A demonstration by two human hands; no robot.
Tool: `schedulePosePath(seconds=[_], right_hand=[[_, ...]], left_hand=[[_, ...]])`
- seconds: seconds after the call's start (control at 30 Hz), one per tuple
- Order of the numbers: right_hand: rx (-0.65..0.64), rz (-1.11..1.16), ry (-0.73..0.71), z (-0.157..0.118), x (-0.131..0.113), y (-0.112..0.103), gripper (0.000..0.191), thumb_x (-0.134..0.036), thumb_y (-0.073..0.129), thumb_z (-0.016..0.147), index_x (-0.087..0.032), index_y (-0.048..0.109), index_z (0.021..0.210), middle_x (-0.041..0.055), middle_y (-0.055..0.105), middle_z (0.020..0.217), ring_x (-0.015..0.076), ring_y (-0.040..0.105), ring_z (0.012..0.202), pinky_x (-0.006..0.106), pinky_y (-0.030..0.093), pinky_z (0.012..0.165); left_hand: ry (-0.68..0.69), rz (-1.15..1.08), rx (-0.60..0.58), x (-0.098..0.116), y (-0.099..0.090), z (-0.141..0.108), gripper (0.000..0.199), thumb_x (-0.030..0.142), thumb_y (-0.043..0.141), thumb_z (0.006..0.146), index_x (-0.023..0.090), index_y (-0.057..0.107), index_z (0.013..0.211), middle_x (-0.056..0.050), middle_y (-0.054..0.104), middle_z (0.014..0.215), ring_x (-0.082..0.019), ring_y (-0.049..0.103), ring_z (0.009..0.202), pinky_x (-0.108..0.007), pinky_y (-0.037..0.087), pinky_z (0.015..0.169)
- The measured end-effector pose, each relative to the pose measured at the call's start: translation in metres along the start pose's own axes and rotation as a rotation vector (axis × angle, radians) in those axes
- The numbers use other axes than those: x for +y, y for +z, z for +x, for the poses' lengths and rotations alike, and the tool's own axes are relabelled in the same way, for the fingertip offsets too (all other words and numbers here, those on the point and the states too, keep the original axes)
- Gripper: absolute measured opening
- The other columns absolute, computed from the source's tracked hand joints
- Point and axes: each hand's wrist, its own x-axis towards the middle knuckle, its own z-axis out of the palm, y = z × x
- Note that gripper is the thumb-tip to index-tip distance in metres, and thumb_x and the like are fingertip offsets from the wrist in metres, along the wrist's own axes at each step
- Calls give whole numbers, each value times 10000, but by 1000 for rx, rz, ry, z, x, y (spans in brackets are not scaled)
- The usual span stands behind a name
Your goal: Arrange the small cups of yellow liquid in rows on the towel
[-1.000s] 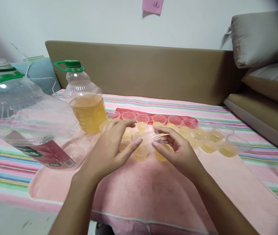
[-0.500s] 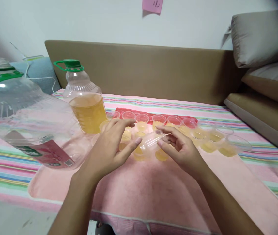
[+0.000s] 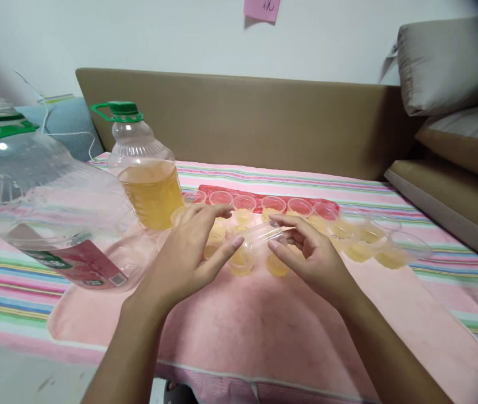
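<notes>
**Right hand holds a clear cup; many others have drink**

We see the right hand [image 3: 315,264] grasping a clear cup [image 3: 262,235], tilted, between thumb and fingers. The left hand [image 3: 203,247] is half spread beside it; we cannot tell if its thumb touches. The held cup looks empty and is above the nearest standing cups [image 3: 276,265], not set down. Most standing cups that we can read already contain yellow drink, so we judge much is done; the held one seems left over. On the left, the far bottle [image 3: 152,191] is partly full, the near bottle [image 3: 54,191] seems empty. Compared with one second ago, the held cup's right end seems slightly higher; bottles and standing cups have stayed.
</notes>
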Motion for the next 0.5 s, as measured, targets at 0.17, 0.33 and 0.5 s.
schedulePosePath(seconds=[0.17, 0.33, 0.5], right_hand=[[3, -14, -17, 1, -2, -4, 371, -340, 740, 944, -316, 691, 1311, 45, 681, 1357, 215, 689, 1037, 401, 568, 950], [3, -15, -14, 0, 0, 1, 371, -348, 767, 928, -331, 698, 1292, 29, 679, 1355, 217, 689, 1057, 410, 573, 963], [-4, 15, -26, 0, 5, 10, 417, -387, 803, 924, -323, 690, 1320, 38, 656, 1390, 224, 691, 1103, 431, 574, 1019]], left_hand=[[5, 8, -9, 0, -1, -1, 410, 532, 539, 1059, 268, 523, 1372, -76, 654, 1322, -297, 591, 1262, -514, 436, 1087], [-3, 0, -14, 0, -1, -2, 417, 537, 548, 1055, 271, 526, 1375, -74, 648, 1330, -296, 591, 1266, -500, 434, 1090], [5, 1, -19, 0, 0, -1, 408, 518, 548, 1060, 265, 521, 1378, -68, 650, 1331, -282, 586, 1276, -489, 435, 1101]])
